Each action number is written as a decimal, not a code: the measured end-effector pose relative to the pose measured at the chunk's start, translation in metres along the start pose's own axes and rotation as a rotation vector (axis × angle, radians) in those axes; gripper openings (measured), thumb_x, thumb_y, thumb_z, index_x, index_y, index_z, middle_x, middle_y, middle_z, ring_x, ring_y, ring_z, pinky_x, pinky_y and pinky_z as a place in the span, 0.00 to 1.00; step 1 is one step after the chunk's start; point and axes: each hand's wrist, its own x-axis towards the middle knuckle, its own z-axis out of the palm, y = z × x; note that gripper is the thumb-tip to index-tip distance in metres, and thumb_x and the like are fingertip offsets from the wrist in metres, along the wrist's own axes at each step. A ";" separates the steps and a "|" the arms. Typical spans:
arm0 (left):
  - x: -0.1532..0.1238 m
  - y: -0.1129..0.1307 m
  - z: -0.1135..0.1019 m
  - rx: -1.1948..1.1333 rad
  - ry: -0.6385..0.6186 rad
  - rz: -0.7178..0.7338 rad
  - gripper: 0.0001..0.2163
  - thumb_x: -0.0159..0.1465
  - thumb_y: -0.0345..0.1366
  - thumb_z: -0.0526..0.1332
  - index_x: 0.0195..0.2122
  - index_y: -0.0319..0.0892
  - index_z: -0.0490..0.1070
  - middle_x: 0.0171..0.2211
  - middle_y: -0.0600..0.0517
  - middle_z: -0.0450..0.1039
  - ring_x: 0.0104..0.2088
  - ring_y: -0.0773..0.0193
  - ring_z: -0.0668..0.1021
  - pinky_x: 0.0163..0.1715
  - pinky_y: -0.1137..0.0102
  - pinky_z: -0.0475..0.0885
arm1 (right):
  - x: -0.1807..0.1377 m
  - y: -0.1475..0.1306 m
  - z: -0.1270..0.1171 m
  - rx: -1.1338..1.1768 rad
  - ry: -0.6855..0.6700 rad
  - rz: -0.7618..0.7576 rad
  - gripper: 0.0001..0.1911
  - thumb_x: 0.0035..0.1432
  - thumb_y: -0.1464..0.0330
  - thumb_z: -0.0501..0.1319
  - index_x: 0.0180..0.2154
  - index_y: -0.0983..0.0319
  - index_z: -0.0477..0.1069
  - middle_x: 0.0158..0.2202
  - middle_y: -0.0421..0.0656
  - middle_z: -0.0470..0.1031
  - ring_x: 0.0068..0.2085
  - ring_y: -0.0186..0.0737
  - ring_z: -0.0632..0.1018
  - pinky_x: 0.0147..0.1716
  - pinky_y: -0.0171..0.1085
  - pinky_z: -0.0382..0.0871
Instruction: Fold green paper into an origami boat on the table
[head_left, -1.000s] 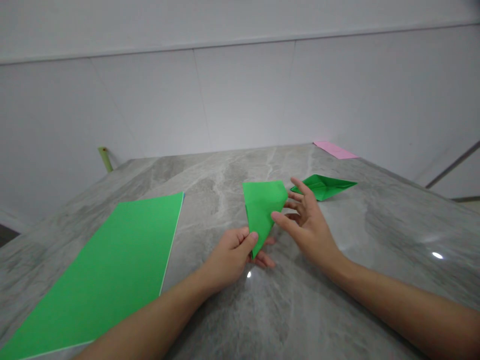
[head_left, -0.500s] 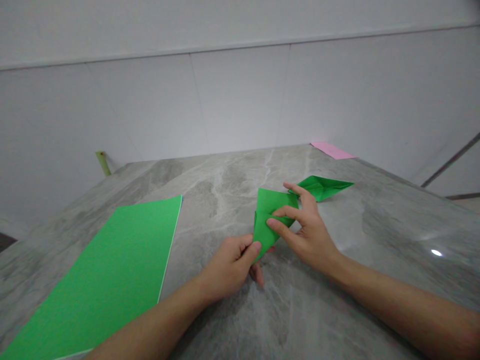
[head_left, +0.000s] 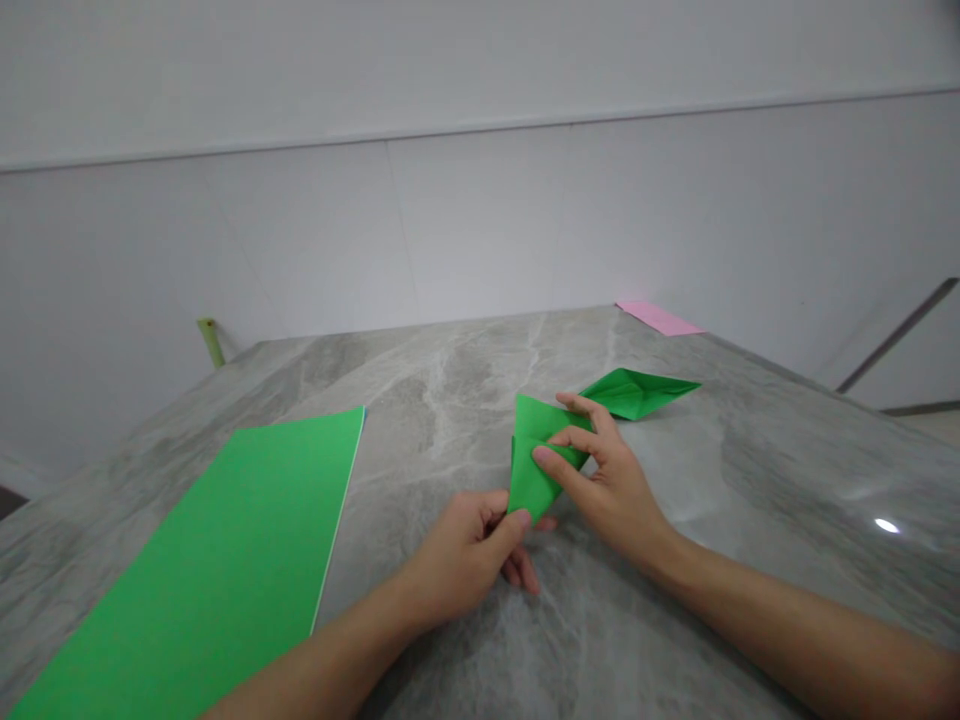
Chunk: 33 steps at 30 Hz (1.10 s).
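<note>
A folded green sheet of paper [head_left: 531,472] is held above the grey marbled table, its narrow end toward me. My left hand [head_left: 476,545] pinches that lower tip, thumb on top and fingers underneath. At the right side of the paper, my right hand [head_left: 607,470] is closed on it, with the thumb and a finger on the upper fold; part of the fold is hidden under the fingers. Just behind my right hand lies a second green paper piece [head_left: 634,392], folded into a long pointed shape and resting on the table.
A large stack of green paper [head_left: 225,560] lies on the table [head_left: 420,430] at the left. Pink paper [head_left: 660,318] sits at the far right edge by the white wall [head_left: 480,230]. A pale green strip [head_left: 211,342] stands beyond the far left edge.
The whole view has shifted slightly, so things sit a little lower in the picture. Both hands keep their hold on the folded paper; the right fingers have moved slightly over the fold.
</note>
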 end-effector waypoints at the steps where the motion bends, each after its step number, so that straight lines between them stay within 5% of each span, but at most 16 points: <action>1: 0.000 0.000 0.001 -0.009 0.005 -0.006 0.19 0.67 0.46 0.54 0.41 0.34 0.76 0.19 0.50 0.74 0.20 0.66 0.75 0.26 0.71 0.69 | 0.000 0.000 0.000 0.006 0.005 0.007 0.12 0.58 0.59 0.63 0.28 0.59 0.75 0.59 0.51 0.63 0.61 0.55 0.65 0.60 0.57 0.55; 11: 0.004 -0.004 0.003 -0.073 0.060 -0.020 0.21 0.66 0.49 0.53 0.40 0.34 0.75 0.19 0.48 0.75 0.21 0.63 0.78 0.26 0.70 0.70 | -0.003 0.007 0.003 0.088 0.089 0.093 0.10 0.52 0.57 0.68 0.31 0.57 0.79 0.65 0.49 0.59 0.66 0.57 0.59 0.63 0.59 0.49; 18: 0.003 -0.002 0.002 -0.075 0.016 -0.015 0.21 0.66 0.48 0.54 0.40 0.34 0.76 0.20 0.48 0.75 0.21 0.63 0.77 0.26 0.71 0.69 | -0.001 0.005 0.004 0.165 0.099 0.162 0.11 0.49 0.57 0.69 0.28 0.57 0.79 0.62 0.50 0.63 0.62 0.59 0.65 0.52 0.53 0.66; 33: 0.000 0.001 0.001 -0.014 -0.046 -0.014 0.23 0.67 0.49 0.54 0.44 0.33 0.78 0.21 0.47 0.76 0.21 0.65 0.73 0.25 0.71 0.67 | -0.002 0.003 0.001 0.141 0.115 0.083 0.07 0.51 0.61 0.70 0.28 0.56 0.79 0.61 0.47 0.63 0.63 0.55 0.64 0.61 0.56 0.55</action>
